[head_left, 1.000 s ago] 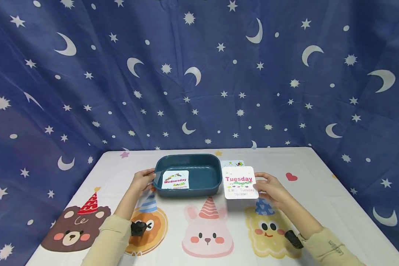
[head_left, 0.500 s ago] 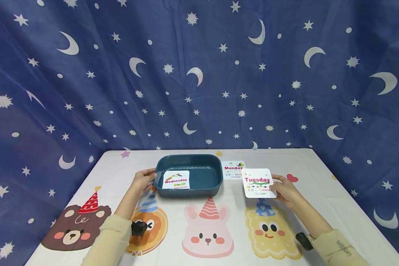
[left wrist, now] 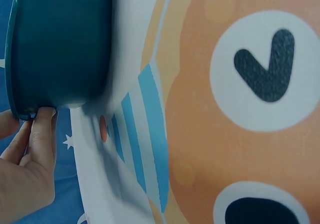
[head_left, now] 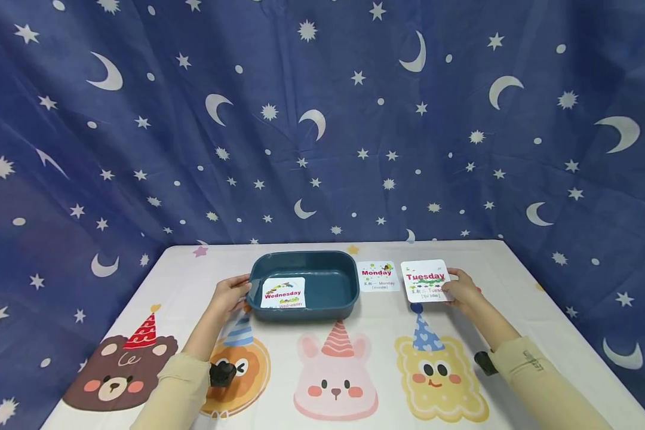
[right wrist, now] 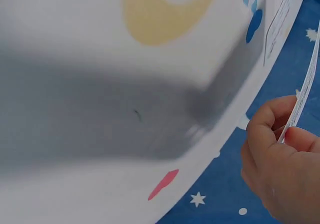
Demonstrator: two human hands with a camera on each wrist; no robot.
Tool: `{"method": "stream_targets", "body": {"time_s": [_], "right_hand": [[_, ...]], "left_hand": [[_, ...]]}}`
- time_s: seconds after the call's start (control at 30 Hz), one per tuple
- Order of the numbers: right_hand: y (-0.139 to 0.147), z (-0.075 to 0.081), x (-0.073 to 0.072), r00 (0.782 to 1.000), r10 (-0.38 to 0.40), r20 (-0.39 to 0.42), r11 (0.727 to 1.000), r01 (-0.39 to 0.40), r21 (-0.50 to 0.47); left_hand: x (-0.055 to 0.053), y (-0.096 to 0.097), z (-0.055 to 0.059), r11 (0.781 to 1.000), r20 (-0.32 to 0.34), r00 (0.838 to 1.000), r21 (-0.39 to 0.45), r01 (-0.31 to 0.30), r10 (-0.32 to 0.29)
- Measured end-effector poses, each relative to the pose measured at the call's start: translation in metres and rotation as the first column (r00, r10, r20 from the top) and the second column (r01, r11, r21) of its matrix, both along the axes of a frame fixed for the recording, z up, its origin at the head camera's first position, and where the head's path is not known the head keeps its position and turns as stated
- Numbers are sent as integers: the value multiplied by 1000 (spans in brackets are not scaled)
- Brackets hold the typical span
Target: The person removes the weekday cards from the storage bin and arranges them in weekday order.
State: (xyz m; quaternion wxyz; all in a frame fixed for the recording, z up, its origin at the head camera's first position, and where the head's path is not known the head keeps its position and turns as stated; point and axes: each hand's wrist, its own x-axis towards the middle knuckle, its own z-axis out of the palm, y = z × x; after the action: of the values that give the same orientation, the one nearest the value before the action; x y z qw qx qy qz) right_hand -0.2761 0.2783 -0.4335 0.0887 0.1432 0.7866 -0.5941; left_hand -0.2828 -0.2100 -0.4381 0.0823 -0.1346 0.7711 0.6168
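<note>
My left hand (head_left: 229,295) grips the left end of a dark teal plastic bin (head_left: 330,289). In the left wrist view its fingers (left wrist: 42,140) and thumb meet at the bin's rim. Inside the bin, at its left, lies a white card reading "Wednesday" (head_left: 283,293). My right hand (head_left: 463,291) pinches the right edge of a white "Tuesday" card (head_left: 424,278), held above the tablecloth and tilted. The right wrist view shows this card (right wrist: 306,78) edge-on between thumb and fingers. To its left, a "Monday" card (head_left: 378,276) lies flat beside the bin.
The white tablecloth (head_left: 521,358) is printed with cartoon faces, among them a pink rabbit (head_left: 335,382) and a yellow biscuit (head_left: 441,379). Behind the table's far edge hangs a blue curtain (head_left: 349,155) with moons and stars.
My right hand has carried the "Tuesday" card right and then toward the back, off the "Monday" card that it partly covered. The left hand and bin stay in place.
</note>
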Motion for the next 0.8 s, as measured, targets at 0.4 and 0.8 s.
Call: {"method": "stream_targets", "body": {"time_s": [0.4,0.8], "right_hand": [[0,-11,-41,996,-93,11,996,93,4],[56,-120,-134,994,-105,-43,991,100,-93]], "left_hand": [[-2,1,-2,999,-14,999,21,-41,41],[0,1,-3,998,-36,998,32,-56,57]]}}
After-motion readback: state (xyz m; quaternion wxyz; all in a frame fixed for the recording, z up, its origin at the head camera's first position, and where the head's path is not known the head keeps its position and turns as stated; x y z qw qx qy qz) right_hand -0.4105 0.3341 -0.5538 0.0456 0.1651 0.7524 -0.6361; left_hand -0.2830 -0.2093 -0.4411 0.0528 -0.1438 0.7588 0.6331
